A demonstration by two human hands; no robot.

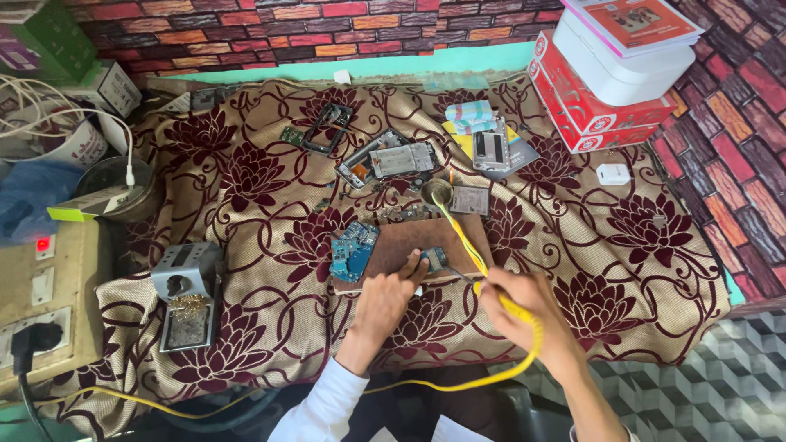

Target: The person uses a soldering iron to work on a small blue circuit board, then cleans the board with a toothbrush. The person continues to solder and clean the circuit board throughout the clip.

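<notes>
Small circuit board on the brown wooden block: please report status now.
Left hand pins small dark circuit board on brown wooden block. Right hand grips yellow-handled soldering iron, tip beside board. Blue circuit board close by, apart.

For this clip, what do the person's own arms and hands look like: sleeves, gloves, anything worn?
Both hands are bare, with no gloves. The left hand comes out of a long white sleeve that ends just below the wrist. The right hand and forearm are uncovered as far as the frame edge, where a sliver of white fabric shows. No rings, watch or bands can be made out.
</notes>
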